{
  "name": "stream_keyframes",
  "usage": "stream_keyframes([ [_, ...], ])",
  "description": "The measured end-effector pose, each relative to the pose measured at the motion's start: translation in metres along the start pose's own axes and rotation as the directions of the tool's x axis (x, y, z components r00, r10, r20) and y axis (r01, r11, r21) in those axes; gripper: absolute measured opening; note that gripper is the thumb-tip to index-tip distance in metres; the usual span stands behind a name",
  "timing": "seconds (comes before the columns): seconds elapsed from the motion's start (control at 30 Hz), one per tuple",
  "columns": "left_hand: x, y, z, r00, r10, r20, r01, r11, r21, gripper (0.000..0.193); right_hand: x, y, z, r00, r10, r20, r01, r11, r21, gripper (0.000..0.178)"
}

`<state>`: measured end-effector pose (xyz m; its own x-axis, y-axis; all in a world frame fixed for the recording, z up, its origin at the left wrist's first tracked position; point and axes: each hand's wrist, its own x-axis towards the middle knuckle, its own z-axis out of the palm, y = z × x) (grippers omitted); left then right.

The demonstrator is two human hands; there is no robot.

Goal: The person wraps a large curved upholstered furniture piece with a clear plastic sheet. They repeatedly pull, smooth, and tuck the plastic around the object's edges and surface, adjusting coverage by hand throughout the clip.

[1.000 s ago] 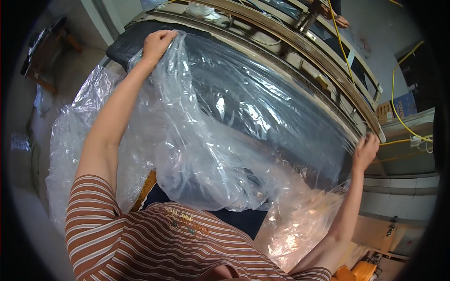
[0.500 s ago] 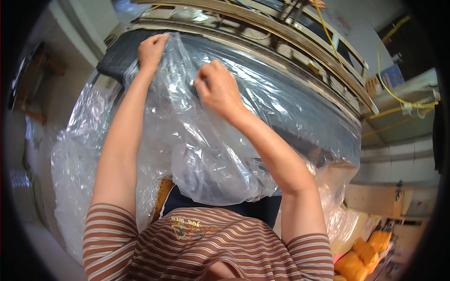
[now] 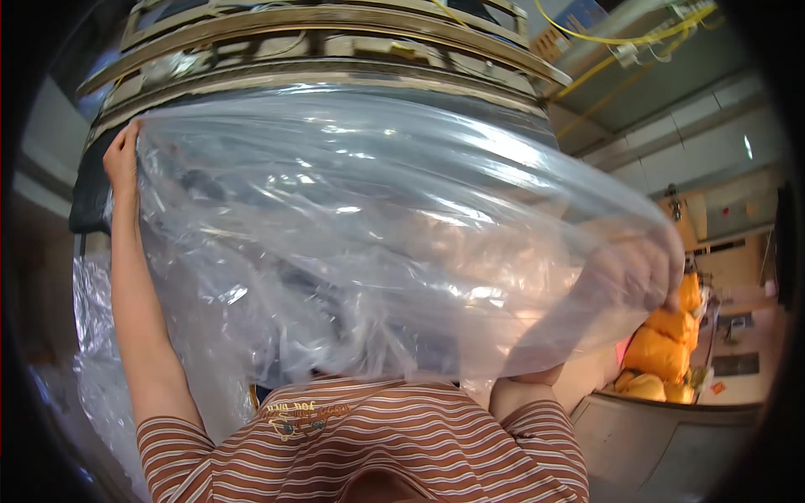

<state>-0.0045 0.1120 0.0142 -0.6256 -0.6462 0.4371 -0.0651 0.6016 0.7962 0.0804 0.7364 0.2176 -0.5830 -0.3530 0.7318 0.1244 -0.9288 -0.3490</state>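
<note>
A big sheet of clear plastic film [image 3: 360, 210] spans the view in front of me, pulled wide and full of shiny creases. At the far left my left hand [image 3: 124, 159] is closed on the film's upper corner. Over on the right, my right hand [image 3: 641, 268] shows through the film, which covers it and most of the forearm. Its fingers are curled at the film's right end, and their exact hold is blurred by the plastic. Under the film lies a dark covered work surface [image 3: 92, 193], mostly hidden.
A long machine frame with wooden rails [image 3: 335, 25] runs along the far side. Yellow cables [image 3: 620, 38] hang at the upper right. Orange bundles [image 3: 658, 352] sit at the right. More crumpled film [image 3: 92, 335] hangs down at the left.
My hands have moved far apart, the left one toward the left and the right one out to the right. Between them the bunched film has spread out wide. My view has turned rightward.
</note>
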Motion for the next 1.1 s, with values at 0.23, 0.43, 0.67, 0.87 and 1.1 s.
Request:
stream_keyframes([
  [0.23, 0.014, -0.024, -0.026, 1.0, 0.029, -0.009, -0.028, 0.994, 0.108, 0.04, -0.04, -0.106, -0.078, 0.712, -0.415, -0.566, 0.179, 0.887, -0.425, 0.012],
  [0.43, -0.006, -0.029, -0.056, 0.984, 0.065, 0.165, -0.113, 0.949, 0.296, 0.037, -0.096, -0.131, -0.226, 0.661, -0.631, -0.406, -0.708, -0.343, -0.618, 0.02],
  [0.67, -0.024, -0.037, -0.074, 0.983, 0.134, 0.126, -0.168, 0.934, 0.316, 0.035, -0.049, -0.109, -0.243, 0.918, -0.28, -0.281, -0.322, -0.939, -0.119, 0.023],
  [0.87, -0.023, -0.023, -0.063, 0.984, 0.141, 0.107, -0.169, 0.928, 0.332, 0.032, -0.025, -0.055, -0.274, 0.967, 0.016, -0.253, -0.092, -0.909, -0.407, 0.039],
  [1.1, -0.011, -0.028, -0.167, 0.964, -0.105, 0.244, 0.124, 0.99, -0.064, 0.03, -0.056, -0.043, -0.259, 0.925, -0.048, -0.376, -0.246, -0.831, -0.5, 0.052],
])
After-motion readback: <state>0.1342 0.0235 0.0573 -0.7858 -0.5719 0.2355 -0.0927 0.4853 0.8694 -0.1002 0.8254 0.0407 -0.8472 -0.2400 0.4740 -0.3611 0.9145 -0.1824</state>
